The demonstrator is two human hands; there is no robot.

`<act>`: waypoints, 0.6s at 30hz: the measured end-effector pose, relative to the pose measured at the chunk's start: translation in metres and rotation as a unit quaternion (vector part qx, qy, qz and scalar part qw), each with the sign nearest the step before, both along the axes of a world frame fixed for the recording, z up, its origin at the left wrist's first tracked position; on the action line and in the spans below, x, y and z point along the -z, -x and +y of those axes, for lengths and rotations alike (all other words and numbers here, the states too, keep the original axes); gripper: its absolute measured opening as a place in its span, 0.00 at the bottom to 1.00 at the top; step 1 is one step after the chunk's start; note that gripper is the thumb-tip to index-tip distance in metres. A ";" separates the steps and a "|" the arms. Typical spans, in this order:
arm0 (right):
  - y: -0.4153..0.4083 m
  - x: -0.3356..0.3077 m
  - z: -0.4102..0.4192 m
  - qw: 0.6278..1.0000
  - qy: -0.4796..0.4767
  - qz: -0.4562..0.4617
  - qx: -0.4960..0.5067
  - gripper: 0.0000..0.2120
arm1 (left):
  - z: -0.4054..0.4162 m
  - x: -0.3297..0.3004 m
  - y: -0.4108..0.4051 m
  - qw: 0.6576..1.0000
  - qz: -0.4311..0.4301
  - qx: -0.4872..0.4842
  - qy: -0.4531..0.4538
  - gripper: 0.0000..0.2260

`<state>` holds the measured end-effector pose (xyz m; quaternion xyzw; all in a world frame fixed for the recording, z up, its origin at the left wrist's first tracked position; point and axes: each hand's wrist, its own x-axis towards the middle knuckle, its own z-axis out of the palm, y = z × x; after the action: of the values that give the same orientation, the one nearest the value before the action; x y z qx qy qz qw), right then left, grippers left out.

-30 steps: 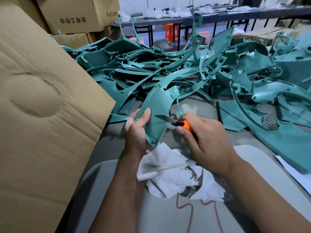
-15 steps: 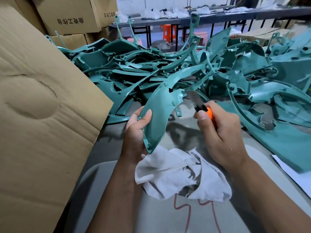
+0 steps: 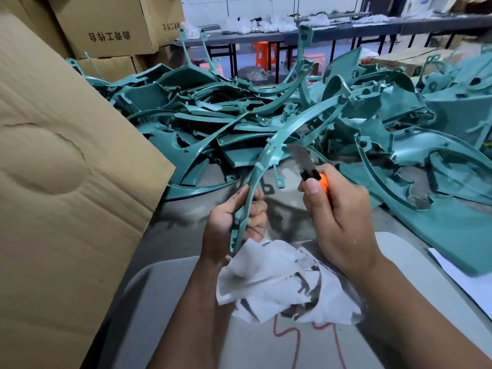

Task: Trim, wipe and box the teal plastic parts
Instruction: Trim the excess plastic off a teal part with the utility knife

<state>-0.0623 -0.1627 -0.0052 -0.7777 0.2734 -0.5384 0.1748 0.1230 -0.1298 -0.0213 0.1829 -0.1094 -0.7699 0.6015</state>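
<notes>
Nearest the viewer, a crumpled white cloth (image 3: 282, 283) lies below the wrists, ready for wiping. Above it, the left hand (image 3: 234, 225) has its fingers curled round the lower end of a long curved teal part (image 3: 269, 155), held edge-on and rising away toward the heap. The right hand (image 3: 338, 211) is wrapped round the orange handle of a utility knife (image 3: 310, 169), thumb set behind the blade, whose tip stands just beside the part's inner edge. The chief hazard, judged from this arrangement, is a slip: a stroke drawn down the edge would run toward the left fingers, and the narrow, springy strip could flex and throw the blade off line, gouging the surface. Beyond, the pile of untrimmed teal parts (image 3: 266, 115) covers the table (image 3: 186, 227); a snagged far end could jerk the held piece. The cardboard box (image 3: 66, 182) stands at left.
</notes>
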 end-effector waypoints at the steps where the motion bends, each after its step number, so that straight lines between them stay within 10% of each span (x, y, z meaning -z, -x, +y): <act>1: -0.002 0.000 0.002 1.000 0.011 0.009 -0.010 0.13 | 0.000 0.000 0.001 1.000 0.012 0.010 0.010 0.20; 18: -0.003 0.000 -0.009 0.995 0.045 0.044 0.074 0.11 | 0.007 -0.011 0.010 0.999 0.025 -0.019 -0.027 0.14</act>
<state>-0.0593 -0.1721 -0.0055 -0.7855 0.3132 -0.5268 0.0863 0.1128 -0.1225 -0.0101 0.1823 -0.0699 -0.7653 0.6134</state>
